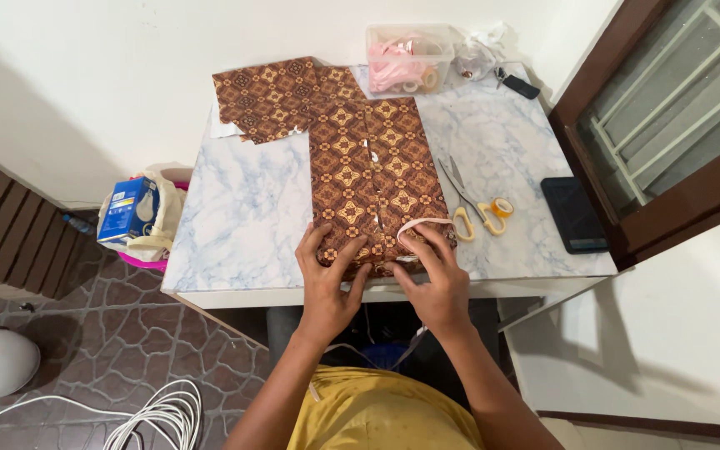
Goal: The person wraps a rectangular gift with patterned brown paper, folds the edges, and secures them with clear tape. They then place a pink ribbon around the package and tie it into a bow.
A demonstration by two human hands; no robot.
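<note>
Fabric comes first: the brown patterned cloth [360, 158] lies flat down the middle of the marble-look table [243, 217], its near edge at six o'clock where I can work it. My left hand [327, 279] presses on that edge with fingers spread, pinning it down. My right hand [433, 279] pinches a loop of white tape [423, 223] against the cloth. Yellow-handled scissors [470, 204] sit just beside at three o'clock, within reach. A clear box of pink ribbon [402, 57] waits at twelve, a dark phone [573, 213] farther right.
</note>
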